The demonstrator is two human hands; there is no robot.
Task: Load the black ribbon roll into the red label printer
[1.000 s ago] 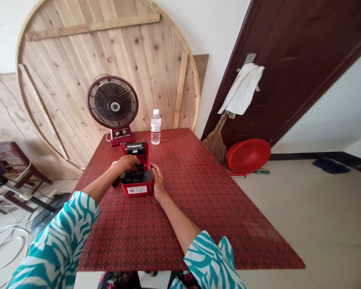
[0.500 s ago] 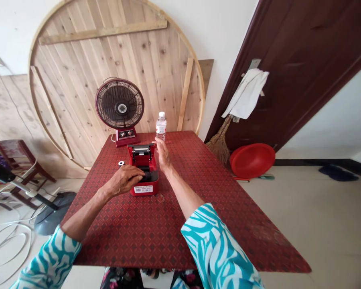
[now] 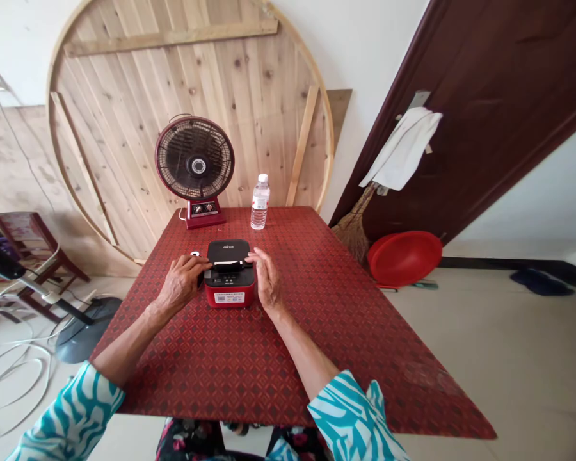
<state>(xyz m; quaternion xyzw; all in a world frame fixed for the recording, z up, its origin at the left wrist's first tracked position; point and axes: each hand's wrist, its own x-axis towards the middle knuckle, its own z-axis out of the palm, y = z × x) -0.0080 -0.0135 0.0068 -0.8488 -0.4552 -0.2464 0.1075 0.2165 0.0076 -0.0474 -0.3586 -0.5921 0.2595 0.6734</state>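
Note:
A small red and black label printer (image 3: 230, 298) stands on the table with its black lid (image 3: 228, 248) lowered. A white strip shows at the lid's front edge; whether the lid is fully closed I cannot tell. My left hand (image 3: 185, 278) is at the printer's left side, its fingers bent together over the edge of the lid. At the right side, my right hand (image 3: 267, 278) has its fingers stretched out, the fingertips touching the lid's right edge. Just behind my left fingers, a small white roll (image 3: 194, 254) shows in part.
A water bottle (image 3: 260, 202) and a red-based fan (image 3: 194, 166) stand at the back of the patterned table (image 3: 288, 365). A large round wooden board (image 3: 249, 96) leans on the wall. On the floor lie a red basin (image 3: 406, 258) and coiled cable (image 3: 33, 358).
The printer's lid has swung down from upright and covers the inside. My left hand has moved from the open compartment to the left edge; my right hand has come down with the lid.

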